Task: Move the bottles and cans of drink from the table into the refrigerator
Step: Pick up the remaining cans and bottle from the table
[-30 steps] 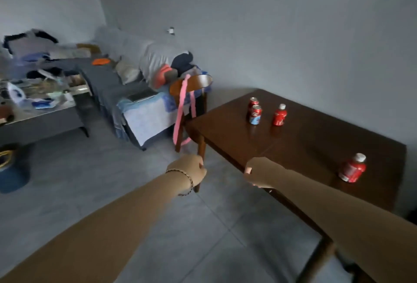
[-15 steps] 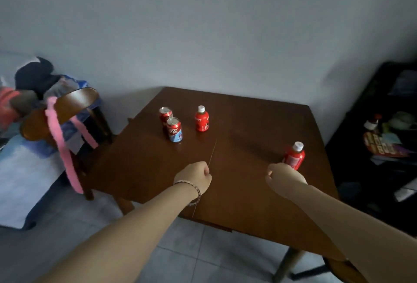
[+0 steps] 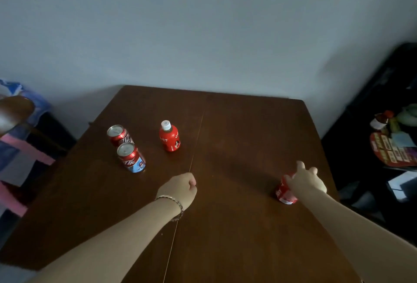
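A dark wooden table fills the middle of the head view. Two red drink cans stand close together at its left: one farther back, one nearer with a blue band. A small red bottle with a white cap stands upright to their right. A second red bottle stands near the table's right edge. My right hand is over its top with fingers spread, hiding the cap, thumb against its side. My left hand is a closed fist above the table's middle, holding nothing.
A grey wall runs behind the table. A dark shelf unit with a small bottle and printed packets stands right of the table. At the left edge is a wooden chair back with pink and blue fabric.
The view has swung from the sofa side to face the table squarely and closer. My right hand moved forward from a fist beside the right bottle and spread over its top. My left fist stays closed.
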Demonstrator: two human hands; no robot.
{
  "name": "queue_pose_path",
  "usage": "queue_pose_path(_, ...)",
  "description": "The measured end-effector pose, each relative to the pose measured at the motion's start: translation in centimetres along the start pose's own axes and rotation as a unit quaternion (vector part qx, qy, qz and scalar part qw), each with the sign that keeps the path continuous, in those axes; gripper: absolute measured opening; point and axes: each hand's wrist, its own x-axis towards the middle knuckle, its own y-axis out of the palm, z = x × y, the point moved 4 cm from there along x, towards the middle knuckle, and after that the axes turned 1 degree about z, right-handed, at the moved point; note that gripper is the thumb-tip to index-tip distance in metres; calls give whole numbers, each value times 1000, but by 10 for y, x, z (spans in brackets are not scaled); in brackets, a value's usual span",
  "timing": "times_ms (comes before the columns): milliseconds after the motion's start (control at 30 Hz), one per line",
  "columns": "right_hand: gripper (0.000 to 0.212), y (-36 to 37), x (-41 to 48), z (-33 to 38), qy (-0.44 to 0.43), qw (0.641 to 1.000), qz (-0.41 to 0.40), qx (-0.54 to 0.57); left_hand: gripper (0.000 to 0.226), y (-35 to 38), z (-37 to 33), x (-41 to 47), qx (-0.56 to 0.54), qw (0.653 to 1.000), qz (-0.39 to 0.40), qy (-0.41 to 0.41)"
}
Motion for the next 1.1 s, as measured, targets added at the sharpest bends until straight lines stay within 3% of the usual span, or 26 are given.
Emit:
queue_pose_path(133,63,13,28,21,-46,976,79,-197,20,-14,10,38,-6,1000,-7,-24)
queue_pose_path(200,67,19,42,28,-70,966,78,-235,18,-13,16,56,-5,1000,2,-27)
queue_pose_path(300,58,16,51,54,-131,965,22,-226,19,-18,25,74,-9,1000,1,-25)
queue_pose_path(367,65,16,52,81,-171,961,10,-217,22,-27,35,85,-15,999,-16,-31)
queue_pose_path(467,71,19,48,141,-239,954,20,-179,25,-52,60,101,-2,995,-95,-35)
queue_pose_path(600,76,18,23,234,-317,938,16,-135,35,-85,99,114,123,969,-214,-7)
queue_pose_path(700,81,21,9,303,-334,934,8,-128,51,-100,133,128,159,952,-256,57)
queue_pose_path(867,94,27,3,389,-362,919,44,-148,76,-104,184,152,204,949,-217,106)
queue_pose_path(1033,64,43,14,407,-300,937,129,-122,81,-93,217,161,165,969,-141,114)
queue_pose_path(1100,62,51,15,408,-279,946,133,-98,82,-90,227,162,139,978,-101,120)
